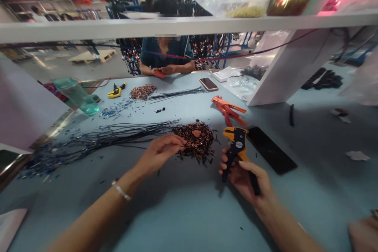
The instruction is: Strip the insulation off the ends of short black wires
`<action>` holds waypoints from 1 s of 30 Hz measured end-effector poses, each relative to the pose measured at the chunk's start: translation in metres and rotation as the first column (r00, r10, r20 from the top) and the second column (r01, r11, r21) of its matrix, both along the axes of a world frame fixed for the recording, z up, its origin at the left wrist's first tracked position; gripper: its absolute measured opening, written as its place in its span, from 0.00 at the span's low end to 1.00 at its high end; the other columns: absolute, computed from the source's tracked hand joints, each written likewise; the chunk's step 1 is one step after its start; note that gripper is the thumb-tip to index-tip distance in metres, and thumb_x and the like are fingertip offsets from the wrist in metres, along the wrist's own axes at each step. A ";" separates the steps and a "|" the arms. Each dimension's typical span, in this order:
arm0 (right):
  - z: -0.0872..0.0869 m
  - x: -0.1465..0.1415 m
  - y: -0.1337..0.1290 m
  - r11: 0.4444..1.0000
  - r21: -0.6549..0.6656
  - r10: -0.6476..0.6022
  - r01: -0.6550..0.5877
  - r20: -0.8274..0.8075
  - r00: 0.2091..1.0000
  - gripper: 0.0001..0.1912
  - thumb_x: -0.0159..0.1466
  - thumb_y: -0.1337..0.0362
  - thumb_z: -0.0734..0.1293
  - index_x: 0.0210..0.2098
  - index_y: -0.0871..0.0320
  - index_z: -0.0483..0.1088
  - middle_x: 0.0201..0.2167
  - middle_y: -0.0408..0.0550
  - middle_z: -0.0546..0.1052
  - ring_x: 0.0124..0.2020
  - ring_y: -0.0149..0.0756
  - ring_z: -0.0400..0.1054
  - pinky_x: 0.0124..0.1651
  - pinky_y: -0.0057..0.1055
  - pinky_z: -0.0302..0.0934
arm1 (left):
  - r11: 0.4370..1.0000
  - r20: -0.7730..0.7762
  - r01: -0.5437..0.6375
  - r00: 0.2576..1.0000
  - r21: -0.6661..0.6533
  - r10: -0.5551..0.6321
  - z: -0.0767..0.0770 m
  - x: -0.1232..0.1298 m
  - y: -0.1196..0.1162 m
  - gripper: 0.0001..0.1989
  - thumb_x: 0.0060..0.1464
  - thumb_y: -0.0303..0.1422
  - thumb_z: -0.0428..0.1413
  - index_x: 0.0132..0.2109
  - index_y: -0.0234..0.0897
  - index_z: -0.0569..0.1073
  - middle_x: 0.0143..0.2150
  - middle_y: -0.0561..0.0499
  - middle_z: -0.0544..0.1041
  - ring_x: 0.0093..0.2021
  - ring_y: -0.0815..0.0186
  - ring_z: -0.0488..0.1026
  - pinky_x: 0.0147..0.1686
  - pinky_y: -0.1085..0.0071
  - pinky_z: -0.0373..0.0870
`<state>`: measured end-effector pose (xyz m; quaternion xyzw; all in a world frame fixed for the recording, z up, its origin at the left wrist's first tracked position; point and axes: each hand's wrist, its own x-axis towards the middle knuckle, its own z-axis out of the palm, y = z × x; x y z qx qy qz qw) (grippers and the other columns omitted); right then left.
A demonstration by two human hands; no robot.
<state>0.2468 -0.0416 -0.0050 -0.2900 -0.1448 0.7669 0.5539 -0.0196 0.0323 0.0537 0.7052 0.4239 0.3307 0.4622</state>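
My left hand (163, 151) is at the left edge of a pile of short dark and copper-coloured scraps (199, 141). Its thumb and fingertips are pinched together; whatever they hold, if anything, is too small to make out. In my right hand (251, 179) is a wire stripper (238, 143) with a yellow head and dark blue body, its jaws pointing up and to the left, just right of the pile. Long thin black wires (118, 136) stretch from the pile to the left, their far ends among small blue bits (50, 157).
Red-orange pliers (227, 110) and a black phone (273, 149) lie beyond and beside my right hand. Farther back are a yellow tool (117, 89), a green bottle (77, 96) and another phone (208, 84). A white shelf (189, 26) crosses above. A person sits opposite; another hand shows at lower right.
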 end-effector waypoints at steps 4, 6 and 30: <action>0.000 -0.001 0.000 1.000 -0.021 0.002 -0.002 -0.006 1.000 0.15 0.52 0.66 0.69 0.40 0.55 0.75 0.35 0.47 0.79 0.35 0.40 0.71 0.48 0.45 0.64 | 0.900 -0.162 -0.425 0.886 0.092 0.435 -0.002 -0.054 -0.033 0.13 0.51 0.43 0.56 0.30 0.38 0.77 0.47 0.45 0.78 0.47 0.57 0.74 0.46 0.66 0.70; 0.001 -0.002 -0.001 1.000 -0.024 0.016 -0.016 -0.005 1.000 0.15 0.52 0.67 0.69 0.39 0.55 0.76 0.35 0.47 0.79 0.35 0.41 0.71 0.50 0.47 0.63 | 0.826 -0.225 -0.562 0.799 0.053 0.558 -0.011 -0.070 -0.049 0.14 0.49 0.44 0.56 0.29 0.38 0.77 0.48 0.46 0.79 0.45 0.57 0.74 0.41 0.69 0.71; 0.005 -0.001 -0.002 0.999 0.003 0.045 -0.045 0.003 0.999 0.18 0.51 0.67 0.70 0.42 0.60 0.76 0.34 0.48 0.80 0.35 0.40 0.72 0.44 0.40 0.68 | 0.936 -0.284 -0.123 0.959 -0.330 0.026 0.004 -0.025 -0.029 0.13 0.50 0.41 0.51 0.31 0.35 0.71 0.26 0.53 0.72 0.28 0.67 0.67 0.29 0.73 0.65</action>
